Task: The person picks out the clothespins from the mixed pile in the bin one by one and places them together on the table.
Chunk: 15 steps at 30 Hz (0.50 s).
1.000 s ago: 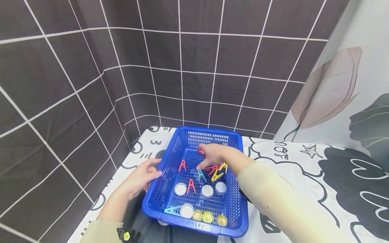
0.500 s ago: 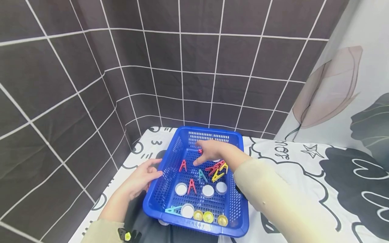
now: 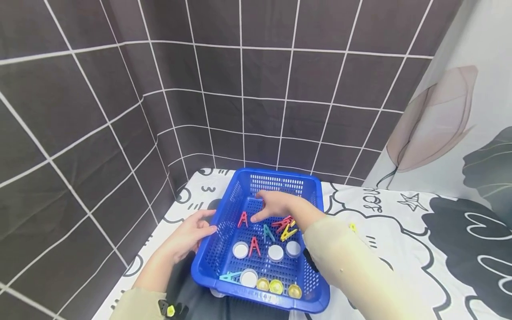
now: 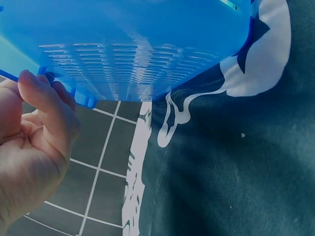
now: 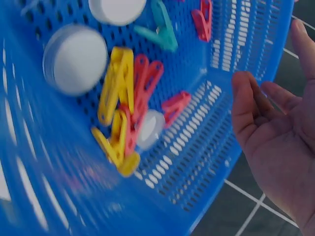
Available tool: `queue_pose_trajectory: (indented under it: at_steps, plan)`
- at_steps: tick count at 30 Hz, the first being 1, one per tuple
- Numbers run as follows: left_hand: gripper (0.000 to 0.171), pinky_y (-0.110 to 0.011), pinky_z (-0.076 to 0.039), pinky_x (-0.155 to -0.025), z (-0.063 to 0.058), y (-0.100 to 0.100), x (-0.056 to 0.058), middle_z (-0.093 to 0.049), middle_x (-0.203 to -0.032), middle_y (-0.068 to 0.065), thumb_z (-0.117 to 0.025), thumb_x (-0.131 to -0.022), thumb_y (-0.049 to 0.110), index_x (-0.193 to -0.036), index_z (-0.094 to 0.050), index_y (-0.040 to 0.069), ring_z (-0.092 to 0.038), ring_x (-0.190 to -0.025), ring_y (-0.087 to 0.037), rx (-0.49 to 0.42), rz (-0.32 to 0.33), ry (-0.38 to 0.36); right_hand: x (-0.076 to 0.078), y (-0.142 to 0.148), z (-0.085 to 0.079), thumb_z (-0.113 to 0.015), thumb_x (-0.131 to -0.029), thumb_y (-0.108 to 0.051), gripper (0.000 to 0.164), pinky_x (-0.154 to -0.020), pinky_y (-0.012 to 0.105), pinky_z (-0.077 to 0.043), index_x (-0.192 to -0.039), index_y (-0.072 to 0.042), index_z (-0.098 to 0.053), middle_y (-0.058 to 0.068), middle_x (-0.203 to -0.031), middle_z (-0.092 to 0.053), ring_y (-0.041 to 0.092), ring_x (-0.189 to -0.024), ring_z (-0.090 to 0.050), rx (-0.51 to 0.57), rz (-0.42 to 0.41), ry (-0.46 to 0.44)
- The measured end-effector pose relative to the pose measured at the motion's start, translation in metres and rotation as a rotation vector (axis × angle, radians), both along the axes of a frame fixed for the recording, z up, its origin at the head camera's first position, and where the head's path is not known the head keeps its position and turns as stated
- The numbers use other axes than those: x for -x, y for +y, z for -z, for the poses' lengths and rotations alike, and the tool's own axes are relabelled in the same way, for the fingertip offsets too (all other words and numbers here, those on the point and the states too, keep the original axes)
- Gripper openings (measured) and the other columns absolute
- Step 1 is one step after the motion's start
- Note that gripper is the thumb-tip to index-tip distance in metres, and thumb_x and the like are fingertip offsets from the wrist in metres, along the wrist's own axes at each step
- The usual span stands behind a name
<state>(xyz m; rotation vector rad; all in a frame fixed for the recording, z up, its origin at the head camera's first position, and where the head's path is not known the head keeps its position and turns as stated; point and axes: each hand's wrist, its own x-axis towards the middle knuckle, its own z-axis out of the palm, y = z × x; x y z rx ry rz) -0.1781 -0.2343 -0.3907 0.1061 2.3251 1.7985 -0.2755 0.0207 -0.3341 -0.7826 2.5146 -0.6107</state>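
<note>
Now, patterned cloth (image 3: pixel 404 262): it spreads round the basket, widest toward three o'clock.
Blue basket (image 3: pixel 200 270): directly before the person; the clips and caps I can see inside lie as they do a second ago.
Right hand (image 3: pixel 276 205): over the basket toward twelve, its thumb reaching farther left than a moment ago; thumb and fingers stand wide apart, with nothing between them that I can see.
Left hand (image 3: pixel 196 231): at nine o'clock, lightly holding the rim, thumb on top, fingers bent outside.
White caps (image 3: pixel 275 253): a loose row below centre, another at seven.
Red clip (image 3: pixel 243 215): at ten o'clock, now just beside that thumb, so well placed for the unfilled grip.
Yellow piece (image 3: pixel 353 227): newly visible outside, toward two, too small to identify.
</note>
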Motion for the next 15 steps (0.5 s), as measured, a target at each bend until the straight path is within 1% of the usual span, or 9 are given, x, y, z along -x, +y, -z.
queue_pose_trajectory:
  at_steps: [5,8,12,15]
  plan:
    - [0.060,-0.029,-0.043,-0.040,0.000,0.001,0.000,-0.054,-0.076,-0.010,-0.061,-0.090,0.016,-0.141,-0.033,0.002,-0.051,-0.052,-0.019,0.013,-0.004,0.000,-0.003,-0.004,0.015,-0.074,-0.079,-0.039,0.080,-0.093,0.041,-0.045,-0.141,-0.005,-0.037,0.012,-0.112,-0.060,0.022,-0.103,-0.057,-0.004,-0.020,-0.033]
    - [0.060,-0.028,-0.043,-0.039,0.000,0.001,0.000,-0.054,-0.076,-0.010,-0.061,-0.090,0.015,-0.141,-0.032,0.002,-0.050,-0.051,-0.018,0.017,0.000,-0.002,-0.005,-0.006,0.023,-0.075,-0.078,-0.038,0.080,-0.092,0.041,-0.046,-0.141,-0.007,-0.037,0.009,-0.110,-0.060,0.022,-0.102,-0.057,-0.039,-0.037,-0.045]
    - [0.061,-0.028,-0.043,-0.038,-0.001,0.000,0.002,-0.053,-0.074,-0.009,-0.061,-0.090,0.015,-0.141,-0.032,0.001,-0.049,-0.048,-0.017,0.021,0.010,0.011,-0.007,-0.007,0.033,-0.077,-0.075,-0.040,0.081,-0.094,0.041,-0.045,-0.141,-0.012,-0.039,0.005,-0.108,-0.061,0.021,-0.103,-0.057,-0.082,-0.041,-0.059]
    - [0.060,-0.028,-0.043,-0.037,-0.002,-0.001,0.002,-0.053,-0.073,-0.009,-0.061,-0.090,0.014,-0.141,-0.032,0.000,-0.048,-0.047,-0.017,0.027,0.016,0.023,-0.008,-0.008,0.041,-0.079,-0.073,-0.038,0.079,-0.096,0.041,-0.043,-0.139,-0.015,-0.042,0.004,-0.109,-0.060,0.021,-0.104,-0.056,-0.094,-0.063,-0.075]
